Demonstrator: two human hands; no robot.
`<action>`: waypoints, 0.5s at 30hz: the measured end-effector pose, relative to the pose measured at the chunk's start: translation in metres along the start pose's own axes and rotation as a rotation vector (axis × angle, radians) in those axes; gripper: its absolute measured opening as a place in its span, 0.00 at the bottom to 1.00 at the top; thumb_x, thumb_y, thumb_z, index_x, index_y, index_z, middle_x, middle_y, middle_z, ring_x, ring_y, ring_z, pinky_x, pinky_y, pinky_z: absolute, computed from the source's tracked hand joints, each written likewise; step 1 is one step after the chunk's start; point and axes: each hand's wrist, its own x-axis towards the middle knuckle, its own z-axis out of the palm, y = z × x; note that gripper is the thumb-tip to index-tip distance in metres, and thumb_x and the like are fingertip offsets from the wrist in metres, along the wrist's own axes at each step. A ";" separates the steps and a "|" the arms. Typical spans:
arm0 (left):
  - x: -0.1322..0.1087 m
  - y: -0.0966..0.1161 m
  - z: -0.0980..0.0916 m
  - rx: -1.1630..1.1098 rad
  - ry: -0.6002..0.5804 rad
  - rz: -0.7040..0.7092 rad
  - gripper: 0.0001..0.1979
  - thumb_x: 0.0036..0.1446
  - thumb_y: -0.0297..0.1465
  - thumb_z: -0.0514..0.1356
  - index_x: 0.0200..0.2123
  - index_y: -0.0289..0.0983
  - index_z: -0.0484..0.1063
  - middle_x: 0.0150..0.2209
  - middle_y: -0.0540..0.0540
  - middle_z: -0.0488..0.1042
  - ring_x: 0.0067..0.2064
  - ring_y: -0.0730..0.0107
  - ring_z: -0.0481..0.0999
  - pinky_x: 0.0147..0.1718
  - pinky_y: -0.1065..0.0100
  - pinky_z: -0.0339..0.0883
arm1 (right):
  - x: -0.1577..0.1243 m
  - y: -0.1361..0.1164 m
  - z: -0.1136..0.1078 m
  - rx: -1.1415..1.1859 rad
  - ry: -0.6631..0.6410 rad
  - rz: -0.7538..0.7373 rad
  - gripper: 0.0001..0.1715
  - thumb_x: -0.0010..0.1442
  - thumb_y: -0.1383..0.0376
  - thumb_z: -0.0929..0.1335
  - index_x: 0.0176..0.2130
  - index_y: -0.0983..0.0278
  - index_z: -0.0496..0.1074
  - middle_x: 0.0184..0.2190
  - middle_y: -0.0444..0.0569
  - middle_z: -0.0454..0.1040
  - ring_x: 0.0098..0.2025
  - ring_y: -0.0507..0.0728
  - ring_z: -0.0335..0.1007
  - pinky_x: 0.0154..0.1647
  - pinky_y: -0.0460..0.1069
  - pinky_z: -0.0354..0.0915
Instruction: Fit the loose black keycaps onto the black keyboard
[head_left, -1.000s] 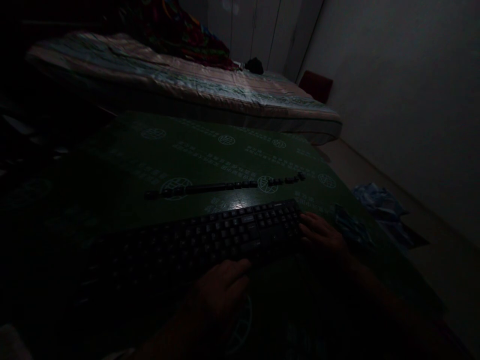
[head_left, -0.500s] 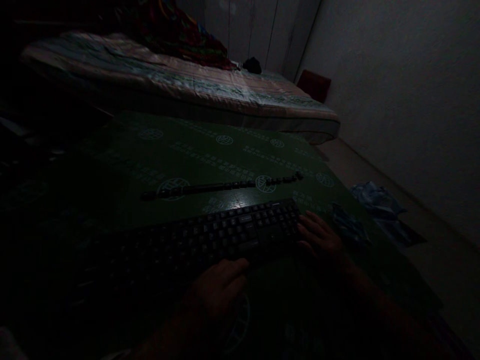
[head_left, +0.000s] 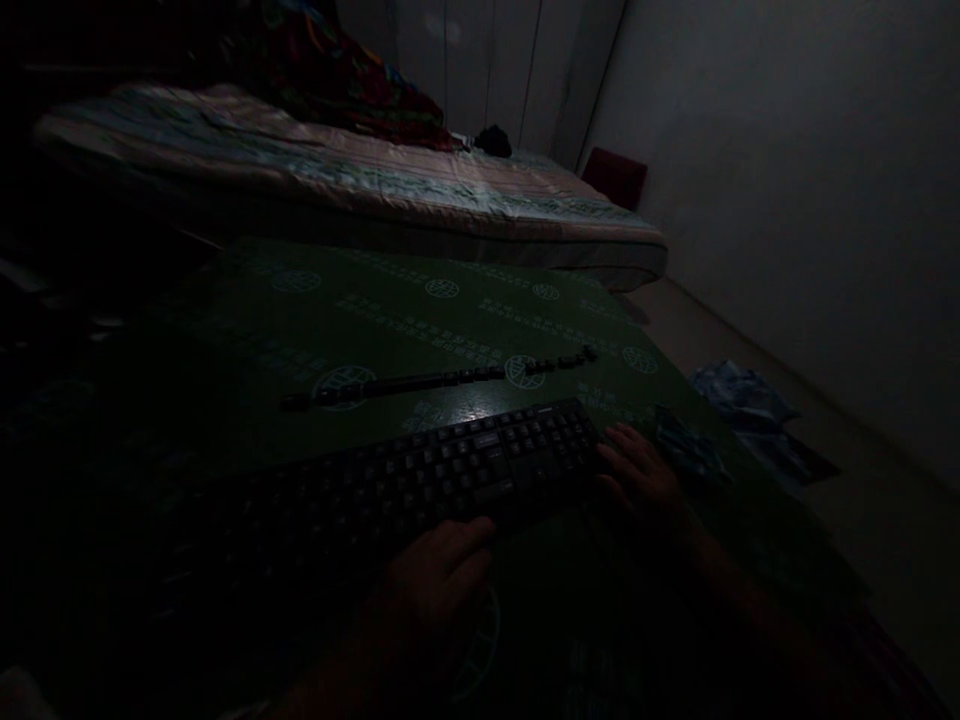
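Observation:
A black computer keyboard [head_left: 420, 470] lies at a slant on the green table, its left part sunk in darkness. At its right end, my right hand [head_left: 641, 475] grips the edge, with the fingers near the number pad. My left hand [head_left: 446, 565] is closed at the front edge, fingers together and touching the keyboard; its thumb side is dim. Beyond the keyboard, loose black keycaps [head_left: 480, 375] lie in a row, with a long space bar [head_left: 397, 384] among them. A dark gap without keys [head_left: 536, 468] shows left of the number pad.
The green printed table [head_left: 390, 335] reaches to a bed [head_left: 375, 190] with a striped cover and a dark red patterned cloth [head_left: 360, 100]. Crumpled dark cloth [head_left: 690, 445] lies right of my right hand. Pale blue cloth [head_left: 742, 390] lies farther right, near the wall [head_left: 787, 150].
The camera view has shifted slightly, moving the bed and the table a little in the picture. Both hands stay at the same places on the keyboard.

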 end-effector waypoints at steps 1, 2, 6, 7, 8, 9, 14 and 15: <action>0.000 -0.001 0.001 0.004 -0.001 0.005 0.10 0.60 0.23 0.49 0.36 0.35 0.70 0.43 0.42 0.75 0.38 0.70 0.74 0.34 0.71 0.70 | 0.000 -0.001 0.000 -0.005 -0.011 -0.004 0.18 0.61 0.64 0.64 0.51 0.66 0.68 0.53 0.61 0.68 0.60 0.63 0.58 0.53 0.60 0.67; 0.000 -0.001 0.001 0.010 -0.006 0.002 0.11 0.60 0.23 0.48 0.35 0.36 0.70 0.43 0.42 0.75 0.38 0.70 0.74 0.33 0.71 0.70 | 0.000 -0.001 0.000 -0.009 -0.019 -0.009 0.18 0.61 0.63 0.64 0.50 0.66 0.68 0.53 0.61 0.68 0.60 0.63 0.58 0.53 0.60 0.67; 0.001 0.000 0.001 0.020 -0.029 -0.030 0.11 0.59 0.22 0.48 0.33 0.36 0.70 0.43 0.43 0.75 0.36 0.71 0.73 0.32 0.70 0.71 | 0.000 -0.002 0.001 -0.012 -0.053 -0.017 0.17 0.61 0.62 0.64 0.49 0.65 0.69 0.53 0.60 0.68 0.60 0.63 0.57 0.54 0.60 0.66; 0.001 0.000 0.000 0.022 -0.028 -0.027 0.11 0.59 0.22 0.48 0.33 0.35 0.70 0.43 0.42 0.75 0.37 0.70 0.73 0.33 0.70 0.71 | 0.000 -0.002 0.002 -0.014 -0.058 -0.011 0.17 0.61 0.62 0.64 0.49 0.65 0.69 0.53 0.60 0.68 0.60 0.64 0.57 0.54 0.60 0.66; 0.002 0.001 0.000 0.023 -0.024 -0.021 0.11 0.59 0.22 0.48 0.33 0.35 0.70 0.42 0.42 0.75 0.37 0.70 0.74 0.33 0.70 0.71 | -0.001 -0.002 0.002 -0.019 -0.058 -0.003 0.18 0.61 0.62 0.64 0.50 0.65 0.69 0.53 0.59 0.68 0.60 0.64 0.58 0.54 0.60 0.66; 0.002 0.002 -0.001 0.022 -0.020 -0.018 0.11 0.59 0.22 0.48 0.34 0.35 0.70 0.41 0.42 0.75 0.37 0.69 0.74 0.33 0.69 0.71 | -0.001 -0.002 0.003 -0.022 -0.057 0.004 0.18 0.61 0.62 0.64 0.50 0.65 0.69 0.53 0.59 0.68 0.60 0.63 0.58 0.54 0.60 0.66; 0.002 0.000 0.001 0.002 -0.021 -0.009 0.11 0.58 0.22 0.48 0.34 0.36 0.70 0.41 0.43 0.75 0.35 0.71 0.73 0.33 0.71 0.71 | -0.001 -0.003 0.005 -0.039 -0.053 0.020 0.18 0.62 0.60 0.63 0.49 0.64 0.70 0.53 0.59 0.68 0.60 0.63 0.58 0.54 0.60 0.66; 0.001 -0.002 0.002 0.004 -0.017 -0.005 0.11 0.58 0.23 0.48 0.33 0.36 0.70 0.41 0.43 0.74 0.35 0.71 0.73 0.33 0.70 0.71 | -0.001 -0.003 0.005 -0.038 -0.059 0.029 0.18 0.62 0.60 0.63 0.49 0.64 0.70 0.53 0.59 0.68 0.60 0.64 0.58 0.54 0.60 0.66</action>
